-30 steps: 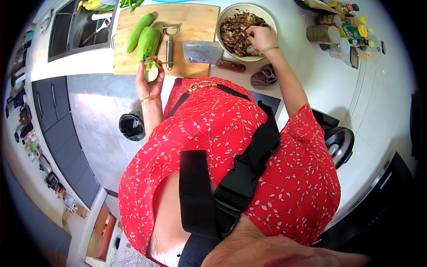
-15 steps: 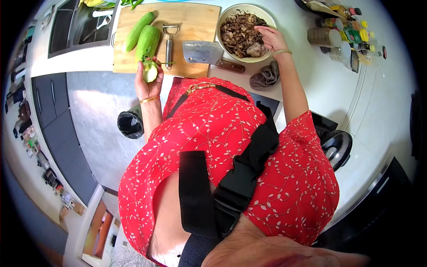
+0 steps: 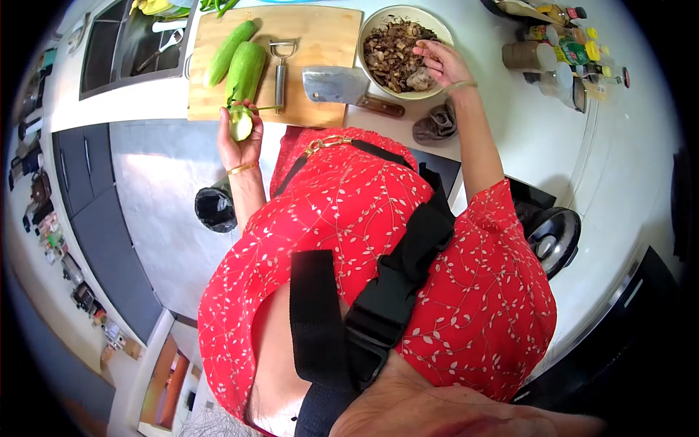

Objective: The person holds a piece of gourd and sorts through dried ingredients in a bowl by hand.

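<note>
My left hand (image 3: 240, 146) is wrapped around a cut piece of zucchini (image 3: 241, 124), its pale cut face showing, just off the front edge of the wooden cutting board (image 3: 313, 36). Two green zucchinis, a longer one (image 3: 231, 51) and a thicker one (image 3: 246, 71), lie on the board beyond it. A peeler (image 3: 280, 80) and a cleaver (image 3: 338, 86) are to their right, the cleaver's handle reaching past the board. Over the right rim of a bowl (image 3: 369, 76) of chopped brown pieces, my right hand (image 3: 445, 64) has its fingers curled together; what they hold, if anything, is too small to tell.
A crumpled dark plastic bag (image 3: 437, 125) lies on the counter below the bowl. Bottles and jars (image 3: 561, 58) stand at the right. At the left is a sink (image 3: 138, 54). A black-lined bin (image 3: 215, 209) is below the counter.
My left hand has turned and drawn slightly toward me with the zucchini piece. Over the bowl, the fingers of my right hand have curled in more.
</note>
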`<state>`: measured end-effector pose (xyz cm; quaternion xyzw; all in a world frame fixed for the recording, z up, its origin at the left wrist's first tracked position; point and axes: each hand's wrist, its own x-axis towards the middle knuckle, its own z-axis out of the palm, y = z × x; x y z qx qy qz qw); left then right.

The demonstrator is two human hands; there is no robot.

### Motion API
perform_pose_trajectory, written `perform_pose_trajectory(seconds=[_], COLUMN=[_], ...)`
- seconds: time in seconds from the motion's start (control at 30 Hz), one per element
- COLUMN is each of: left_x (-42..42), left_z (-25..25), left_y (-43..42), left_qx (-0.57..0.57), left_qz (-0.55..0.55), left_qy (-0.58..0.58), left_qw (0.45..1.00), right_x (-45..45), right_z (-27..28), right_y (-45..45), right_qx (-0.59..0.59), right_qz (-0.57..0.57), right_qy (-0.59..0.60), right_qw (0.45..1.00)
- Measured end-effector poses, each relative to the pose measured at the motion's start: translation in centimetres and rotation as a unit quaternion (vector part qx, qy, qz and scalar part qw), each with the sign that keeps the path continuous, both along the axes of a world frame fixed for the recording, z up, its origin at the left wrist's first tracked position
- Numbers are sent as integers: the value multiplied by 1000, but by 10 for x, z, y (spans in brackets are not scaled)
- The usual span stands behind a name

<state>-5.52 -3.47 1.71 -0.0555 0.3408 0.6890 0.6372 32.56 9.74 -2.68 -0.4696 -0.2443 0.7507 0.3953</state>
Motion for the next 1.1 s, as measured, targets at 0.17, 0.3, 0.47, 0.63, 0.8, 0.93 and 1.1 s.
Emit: perform_pose_trajectory(seconds=[0.17,0.3,0.47,0.63,0.8,0.93,1.1], left_x=[-6,-3,-3,5,6,7,9], left_z=[0,2,0,1,-2,-2,-1], left_y=[2,-4,-1,4,5,5,5], left_qx=[-5,2,2,-1,-16,-13,-10], left_qz=[19,26,33,25,21,23,27], left_qy=[-14,-21,-12,-19,-2,-22,-22], left_qw=[1000,999,999,1000,1000,999,999], right_x=[-3,-6,-6,-1,-3,-4,-6], right_z=[6,9,12,1,3,4,5], right_y=[-1,3,9,11,11,12,13], right_qx=[-1,6,32,40,31,41,33], right_qz=[-3,-4,0,15,21,27,24], right_qy=[14,-5,-27,-41,-68,-104,-92], right_qw=[1000,1000,999,998,997,993,995])
